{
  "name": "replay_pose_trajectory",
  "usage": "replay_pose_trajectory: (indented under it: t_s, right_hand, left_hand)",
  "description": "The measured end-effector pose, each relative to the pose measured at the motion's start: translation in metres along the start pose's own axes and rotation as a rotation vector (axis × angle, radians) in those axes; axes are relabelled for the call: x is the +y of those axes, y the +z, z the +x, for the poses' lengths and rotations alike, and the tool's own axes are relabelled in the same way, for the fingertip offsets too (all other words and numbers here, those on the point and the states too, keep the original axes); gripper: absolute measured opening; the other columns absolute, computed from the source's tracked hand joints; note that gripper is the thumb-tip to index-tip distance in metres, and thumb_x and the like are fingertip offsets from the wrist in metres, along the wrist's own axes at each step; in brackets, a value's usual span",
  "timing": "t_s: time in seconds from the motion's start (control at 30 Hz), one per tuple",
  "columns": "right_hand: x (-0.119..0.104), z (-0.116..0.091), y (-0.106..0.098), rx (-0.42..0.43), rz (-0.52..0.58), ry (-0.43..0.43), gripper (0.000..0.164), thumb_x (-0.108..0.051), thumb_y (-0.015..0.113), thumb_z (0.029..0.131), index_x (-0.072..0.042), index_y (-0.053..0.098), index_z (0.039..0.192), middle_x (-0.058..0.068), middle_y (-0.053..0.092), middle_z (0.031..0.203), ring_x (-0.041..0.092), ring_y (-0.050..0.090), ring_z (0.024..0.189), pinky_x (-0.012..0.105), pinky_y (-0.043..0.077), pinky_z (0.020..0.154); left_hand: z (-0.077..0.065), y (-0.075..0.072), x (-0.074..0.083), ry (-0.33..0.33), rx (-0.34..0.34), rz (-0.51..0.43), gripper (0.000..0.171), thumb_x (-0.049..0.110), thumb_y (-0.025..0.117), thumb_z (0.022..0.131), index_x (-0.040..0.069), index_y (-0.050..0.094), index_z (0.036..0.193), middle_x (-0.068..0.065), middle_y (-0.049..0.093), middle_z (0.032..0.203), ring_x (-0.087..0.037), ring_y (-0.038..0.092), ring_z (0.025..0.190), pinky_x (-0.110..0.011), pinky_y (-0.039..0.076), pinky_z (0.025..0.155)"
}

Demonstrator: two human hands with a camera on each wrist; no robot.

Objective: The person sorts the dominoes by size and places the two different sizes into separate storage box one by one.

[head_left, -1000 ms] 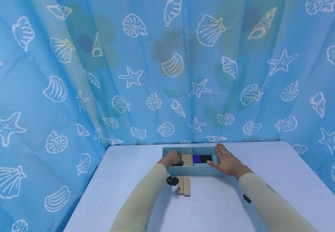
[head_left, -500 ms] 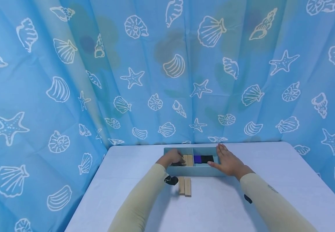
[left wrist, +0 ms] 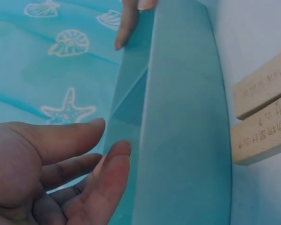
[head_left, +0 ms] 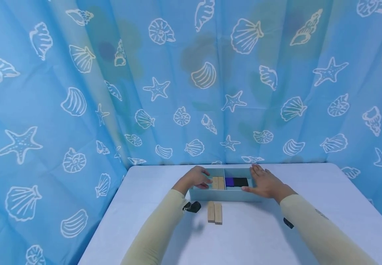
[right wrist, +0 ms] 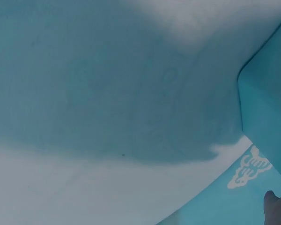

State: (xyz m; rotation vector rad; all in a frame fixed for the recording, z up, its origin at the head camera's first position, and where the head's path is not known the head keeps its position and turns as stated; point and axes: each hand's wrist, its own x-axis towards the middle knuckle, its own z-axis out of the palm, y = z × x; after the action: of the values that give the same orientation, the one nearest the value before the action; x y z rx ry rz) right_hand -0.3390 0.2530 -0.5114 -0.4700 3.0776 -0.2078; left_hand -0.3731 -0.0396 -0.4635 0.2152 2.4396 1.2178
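Observation:
A light blue two-part box (head_left: 225,195) stands near the table's far side. Over its left end is my left hand (head_left: 195,176), fingers loosely bent; in the left wrist view nothing shows between the thumb and fingers. The right hand (head_left: 266,184) rests on the box's right end with straight fingers; only its fingertips (right wrist: 276,208) enter the right wrist view. Wooden blocks (head_left: 218,183) lie side by side in the left compartment. The right compartment holds a purple piece (head_left: 229,182) and a black piece (head_left: 240,182), their kind unclear.
Two wooden blocks (head_left: 215,212) lie side by side on the white table (head_left: 243,235), in front of the box; printed characters show on them in the left wrist view. A blue seashell-patterned curtain (head_left: 177,140) hangs behind the table and along its sides.
My left hand has drawn back leftward from the wooden blocks in the left compartment and its fingers have loosened. The right hand stays at the box's right end. The head view has shifted slightly.

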Motion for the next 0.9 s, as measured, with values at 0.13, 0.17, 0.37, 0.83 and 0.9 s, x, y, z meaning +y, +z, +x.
replay_pose_trajectory:
  t_s: [0.13,0.17,0.37,0.83,0.9]
  right_hand:
    - [0.000,0.000,0.002,0.010,-0.034,-0.017,0.111,-0.078,0.043,0.084,0.011,0.023,0.149,0.028,0.017,0.156,0.043,0.013,0.144,0.058,0.013,0.113]
    - [-0.001,0.000,0.003,0.012,-0.039,-0.019,0.111,-0.079,0.042,0.084,0.010,0.023,0.149,0.027,0.017,0.156,0.043,0.013,0.144,0.058,0.013,0.113]
    - [-0.005,0.001,0.005,0.038,-0.013,-0.032,0.107,-0.074,0.046,0.086,0.010,0.024,0.149,0.026,0.017,0.157,0.043,0.011,0.144,0.056,0.011,0.114]
    - [-0.005,0.000,0.010,0.058,-0.016,-0.014,0.111,-0.077,0.041,0.086,0.011,0.017,0.149,0.026,0.010,0.158,0.042,0.006,0.145,0.055,0.007,0.115]
    - [-0.003,0.000,0.009,0.063,-0.019,-0.015,0.111,-0.077,0.041,0.086,0.012,0.017,0.149,0.027,0.011,0.157,0.042,0.006,0.145,0.055,0.008,0.115]
  left_hand:
    - [-0.006,-0.001,-0.003,0.018,-0.014,0.005,0.043,0.014,0.071,0.090,-0.001,0.058,0.128,-0.009,0.064,0.093,-0.021,0.067,0.078,-0.032,0.058,0.069]
    - [-0.007,0.000,-0.004,0.021,-0.019,0.003,0.042,0.014,0.071,0.090,0.000,0.058,0.128,-0.009,0.064,0.094,-0.021,0.067,0.078,-0.031,0.057,0.069]
    - [-0.013,0.004,-0.013,0.061,-0.032,-0.050,0.043,0.012,0.071,0.090,-0.003,0.057,0.128,-0.012,0.066,0.093,-0.021,0.067,0.076,-0.032,0.058,0.067]
    - [-0.038,0.008,-0.031,0.064,-0.001,-0.091,0.040,0.014,0.072,0.089,-0.002,0.060,0.123,-0.010,0.066,0.088,-0.020,0.068,0.073,-0.034,0.058,0.068]
    - [-0.041,0.008,-0.035,0.063,-0.004,-0.107,0.037,0.014,0.073,0.088,0.000,0.061,0.120,-0.011,0.065,0.089,-0.021,0.068,0.073,-0.034,0.058,0.068]
